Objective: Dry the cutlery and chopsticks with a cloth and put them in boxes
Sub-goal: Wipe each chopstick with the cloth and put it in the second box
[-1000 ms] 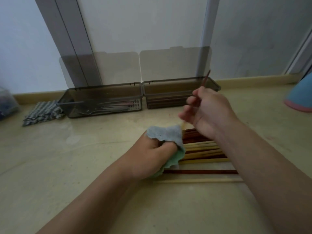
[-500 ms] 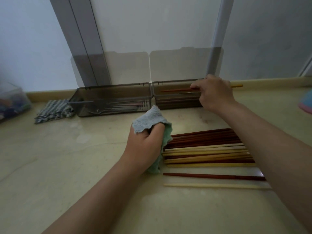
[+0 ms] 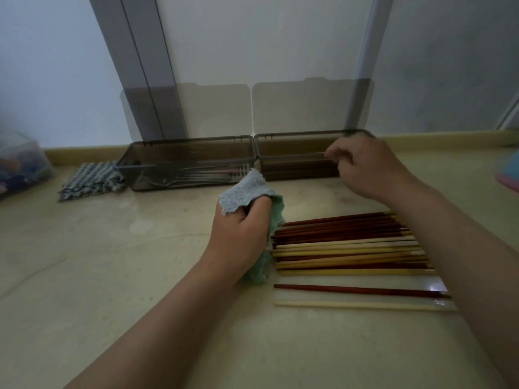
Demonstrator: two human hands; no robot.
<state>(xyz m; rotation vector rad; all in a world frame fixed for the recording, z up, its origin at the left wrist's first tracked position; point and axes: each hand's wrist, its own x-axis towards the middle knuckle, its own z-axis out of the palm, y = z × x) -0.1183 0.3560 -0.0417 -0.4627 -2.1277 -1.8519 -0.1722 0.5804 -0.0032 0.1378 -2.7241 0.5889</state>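
My left hand (image 3: 238, 234) grips a blue-green cloth (image 3: 244, 189) on the counter, at the left ends of a pile of several dark red and pale chopsticks (image 3: 345, 242). One dark chopstick (image 3: 359, 290) and one pale chopstick (image 3: 362, 305) lie apart, nearer to me. My right hand (image 3: 365, 167) hovers over the right box (image 3: 292, 141) with fingers loosely curled and nothing visible in them. Dark chopsticks (image 3: 297, 169) lie inside that box. The left box (image 3: 191, 141) holds metal cutlery (image 3: 196, 175). Both lids stand open against the wall.
A checked cloth (image 3: 90, 181) lies left of the boxes. A clear plastic container (image 3: 19, 161) stands at the far left. A pink and blue object (image 3: 509, 172) shows at the right edge. The wall and a window frame rise right behind the boxes.
My right hand carried a dark chopstick from above the pile to the right box and let it go. My left hand stayed on the counter with the cloth.
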